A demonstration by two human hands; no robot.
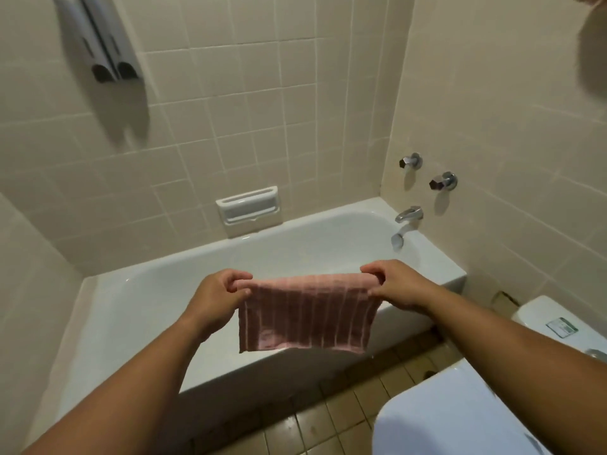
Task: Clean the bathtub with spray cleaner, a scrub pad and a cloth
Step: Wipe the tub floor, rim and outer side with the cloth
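A pink ribbed cloth (pixel 305 315) hangs folded in the air over the near rim of the white bathtub (pixel 157 290). My left hand (pixel 220 295) pinches its top left corner. My right hand (pixel 395 284) pinches the top right corner, so the cloth is stretched flat between them. No spray cleaner or scrub pad shows in the head view.
Two taps (pixel 427 174) and a spout (pixel 409 214) stick out of the right tiled wall. A soap dish (pixel 248 206) is set in the back wall and a soap dispenser (pixel 98 37) hangs top left. A toilet (pixel 460 415) stands at the lower right on brown floor tiles.
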